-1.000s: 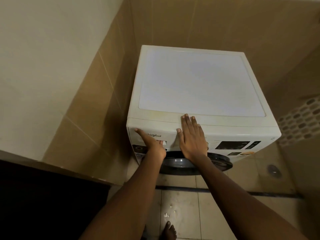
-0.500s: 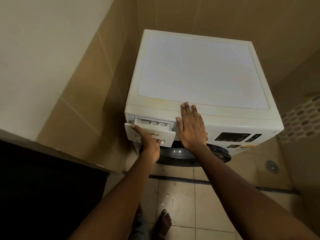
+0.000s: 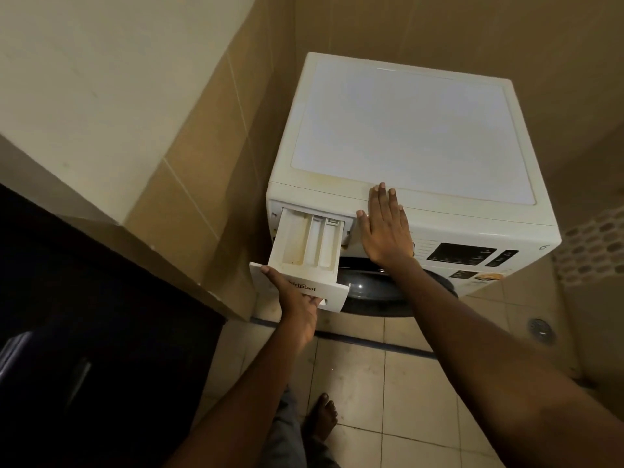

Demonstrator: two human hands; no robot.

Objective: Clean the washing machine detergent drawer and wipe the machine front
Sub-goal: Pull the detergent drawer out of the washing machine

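Observation:
A white front-loading washing machine [image 3: 405,130] stands in a tiled corner. Its detergent drawer [image 3: 310,244] is pulled far out at the upper left of the front, showing three stained compartments. My left hand [image 3: 297,302] grips the drawer's front panel from below, thumb on top and fingers in the handle recess. My right hand [image 3: 385,231] presses flat with straight fingers on the machine's front top edge, just right of the drawer slot. The dark round door [image 3: 381,292] sits below, partly hidden by my right arm.
A beige tiled wall runs close along the machine's left side. A dark cabinet [image 3: 84,332] fills the lower left. The control display [image 3: 459,255] is right of my right hand. A floor drain [image 3: 540,329] lies at the right. My bare foot [image 3: 320,420] stands on the tiled floor.
My left hand has pulled the drawer from closed to far out toward me. My right hand has stayed pressed on the machine's front edge.

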